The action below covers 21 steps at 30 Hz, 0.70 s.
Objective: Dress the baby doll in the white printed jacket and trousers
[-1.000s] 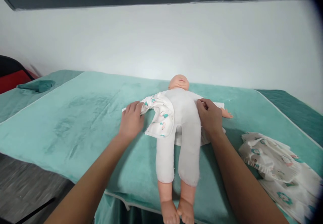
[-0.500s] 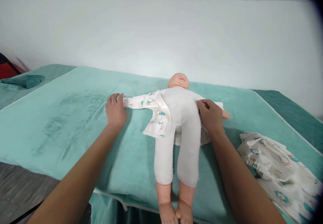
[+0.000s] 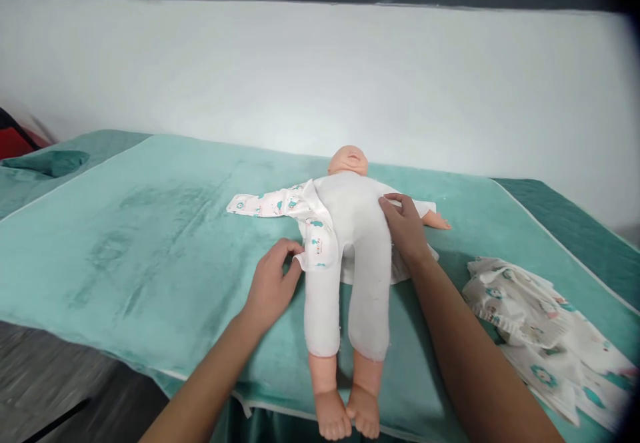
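Observation:
A baby doll [image 3: 350, 243] with a white cloth body lies face up on a teal towel [image 3: 150, 230], head toward the wall. A white printed baby shirt [image 3: 295, 220] lies under it, one sleeve stretched out to the left. My left hand [image 3: 273, 283] pinches the lower corner of the shirt's left flap beside the doll's hip. Along the doll's other flank my right hand [image 3: 405, 230] rests with its fingers laid on the torso, over the shirt's right side.
A crumpled printed garment [image 3: 535, 323] lies on the towel at the right. A dark green folded cloth [image 3: 47, 161] sits at the far left, near something red. The table's front edge runs just below the doll's feet [image 3: 347, 416]. A white wall stands behind.
My left hand left the sleeve's end, which now lies stretched out, and came back to grip the shirt's lower flap corner. My right hand shifted slightly onto the doll's torso.

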{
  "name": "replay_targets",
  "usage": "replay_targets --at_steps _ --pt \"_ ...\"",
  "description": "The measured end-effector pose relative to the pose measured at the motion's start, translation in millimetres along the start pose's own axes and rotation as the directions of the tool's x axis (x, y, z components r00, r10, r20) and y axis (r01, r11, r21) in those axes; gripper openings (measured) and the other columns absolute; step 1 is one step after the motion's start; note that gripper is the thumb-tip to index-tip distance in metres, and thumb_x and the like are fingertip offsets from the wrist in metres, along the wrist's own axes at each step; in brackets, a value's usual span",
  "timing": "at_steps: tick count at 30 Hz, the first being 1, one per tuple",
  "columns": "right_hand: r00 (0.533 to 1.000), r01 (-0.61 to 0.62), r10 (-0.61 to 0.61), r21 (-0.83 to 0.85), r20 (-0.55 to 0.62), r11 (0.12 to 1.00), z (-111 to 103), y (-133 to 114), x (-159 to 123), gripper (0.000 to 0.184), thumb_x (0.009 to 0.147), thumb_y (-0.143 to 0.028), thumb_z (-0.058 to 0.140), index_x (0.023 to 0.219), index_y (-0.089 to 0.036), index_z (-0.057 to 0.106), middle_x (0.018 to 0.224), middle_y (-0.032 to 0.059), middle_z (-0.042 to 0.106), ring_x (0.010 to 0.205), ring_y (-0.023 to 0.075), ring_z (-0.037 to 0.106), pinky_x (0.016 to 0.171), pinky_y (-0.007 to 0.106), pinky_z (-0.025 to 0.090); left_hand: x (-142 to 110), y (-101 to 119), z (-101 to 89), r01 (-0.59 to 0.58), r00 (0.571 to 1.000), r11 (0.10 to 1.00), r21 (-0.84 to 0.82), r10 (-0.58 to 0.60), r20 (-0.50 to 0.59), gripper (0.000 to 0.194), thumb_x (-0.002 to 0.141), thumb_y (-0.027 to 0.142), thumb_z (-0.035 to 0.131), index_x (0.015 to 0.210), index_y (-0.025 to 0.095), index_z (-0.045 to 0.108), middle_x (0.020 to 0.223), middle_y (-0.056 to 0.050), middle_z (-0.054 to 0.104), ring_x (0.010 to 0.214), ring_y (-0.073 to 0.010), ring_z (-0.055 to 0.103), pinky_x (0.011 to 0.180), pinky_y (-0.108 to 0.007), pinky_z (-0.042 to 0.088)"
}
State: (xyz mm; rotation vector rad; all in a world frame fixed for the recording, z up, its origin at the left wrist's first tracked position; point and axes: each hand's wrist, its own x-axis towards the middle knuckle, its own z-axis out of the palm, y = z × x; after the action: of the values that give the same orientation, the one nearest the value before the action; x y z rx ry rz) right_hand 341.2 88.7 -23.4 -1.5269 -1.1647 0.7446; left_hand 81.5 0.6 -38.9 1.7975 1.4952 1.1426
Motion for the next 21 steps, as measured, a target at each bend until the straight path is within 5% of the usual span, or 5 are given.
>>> replay_targets --at_steps 6,10,14,17,21 --pt "0.993 0.019 -0.037 0.158 0.114 0.987 3.3 -1.0 -2.0 0.051 0.079 -0.055 0.066 0.118 -0.023 0.056 0.072 -0.0046 0.061 0.063 0.0139 0.051 0.060 0.026 0.040 -32.5 -4.9 -5.8 0.077 0.976 0.906 -0.417 -0.154 -0.154 0.014 0.088 0.034 0.061 0.078 0.025 0.061 0.074 0.001 0.058 0.072 -0.0176 0.053 0.069 -0.029 0.043" --pt "0.981 0.038 -0.068 0.168 0.179 0.985 4.3 1.9 0.2 0.053 0.080 -0.055 0.067 0.120 -0.023 0.055 0.078 -0.0038 0.062 0.068 0.0143 0.054 0.062 0.026 0.042 -1.7 -1.5 -20.2 0.176 0.925 0.909 -0.377 -0.284 -0.254 0.029 0.090 0.048 0.059 0.078 0.023 0.066 0.078 -0.001 0.062 0.076 -0.0178 0.054 0.071 -0.028 0.043" --pt "0.977 -0.031 0.015 0.075 0.213 0.997 2.3 3.7 3.2 0.053 0.081 -0.064 0.062 0.113 -0.023 0.050 0.078 -0.0031 0.062 0.067 0.0165 0.055 0.062 0.029 0.043 55.8 14.6 -23.0 0.309 0.928 0.849 -0.429 -0.367 -0.057 0.047 0.086 0.061 0.059 0.103 0.019 0.073 0.106 -0.009 0.072 0.096 -0.0237 0.064 0.076 -0.030 0.048" --pt "0.984 -0.017 0.036 -0.105 0.175 0.994 -0.5 2.5 5.1 0.049 0.085 -0.069 0.055 0.095 -0.021 0.055 0.080 0.0011 0.063 0.072 0.0191 0.056 0.067 0.032 0.042 88.6 30.4 -17.2 0.440 0.892 0.820 -0.367 -0.447 0.069 0.049 0.075 0.055 0.074 0.108 0.019 0.071 0.111 -0.011 0.072 0.095 -0.0255 0.066 0.072 -0.031 0.049" --pt "0.975 0.028 0.013 -0.181 0.220 0.983 -3.7 -1.0 5.4 0.053 0.090 -0.069 0.045 0.076 -0.019 0.057 0.081 0.0059 0.065 0.075 0.0208 0.056 0.071 0.034 0.040 105.4 63.3 -11.2 0.379 0.925 0.825 -0.419 -0.355 0.137 0.045 0.073 0.040 0.078 0.112 0.019 0.069 0.108 -0.010 0.072 0.089 -0.0215 0.067 0.073 -0.032 0.052"
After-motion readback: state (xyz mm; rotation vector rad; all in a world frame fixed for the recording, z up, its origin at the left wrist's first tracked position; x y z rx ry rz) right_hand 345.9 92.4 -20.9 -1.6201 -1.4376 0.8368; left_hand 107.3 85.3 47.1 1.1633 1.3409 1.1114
